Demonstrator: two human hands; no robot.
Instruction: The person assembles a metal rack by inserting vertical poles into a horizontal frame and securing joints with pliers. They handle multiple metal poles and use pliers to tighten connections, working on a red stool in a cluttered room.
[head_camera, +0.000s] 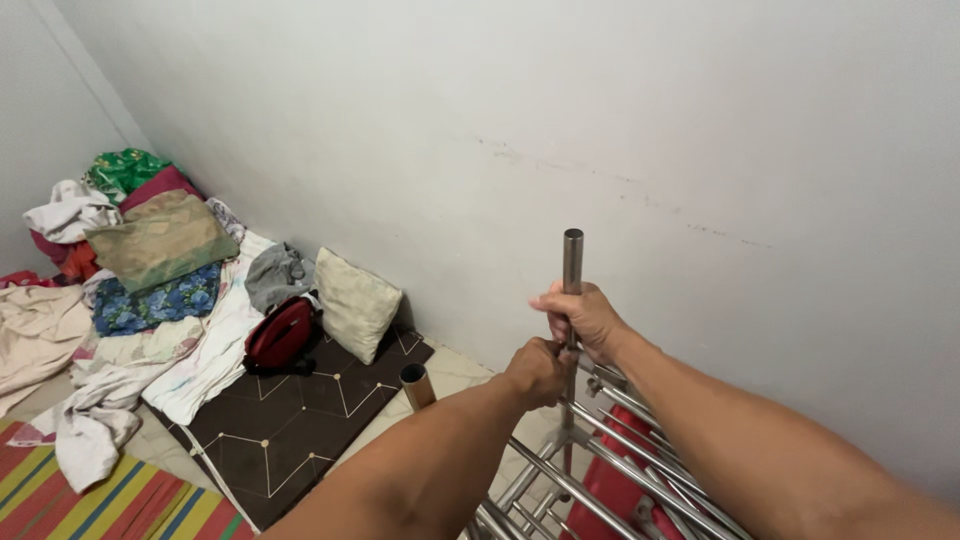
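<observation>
An upright steel tube (572, 258) of a metal rack (590, 470) rises in front of me near the white wall. My right hand (583, 316) is wrapped around the tube just below its open top. My left hand (537, 371) is closed lower on the same tube, right under the right hand, where the horizontal rails join it. A second tube end (415, 382) of the rack stands to the left, free of both hands. Something red (610, 487) lies under the rails.
A pale cushion (355, 302) and a red bag (281, 334) rest on a dark patterned mat (290, 420) by the wall. A pile of clothes and folded fabric (140, 250) fills the far left corner. A striped rug (110, 505) lies at the lower left.
</observation>
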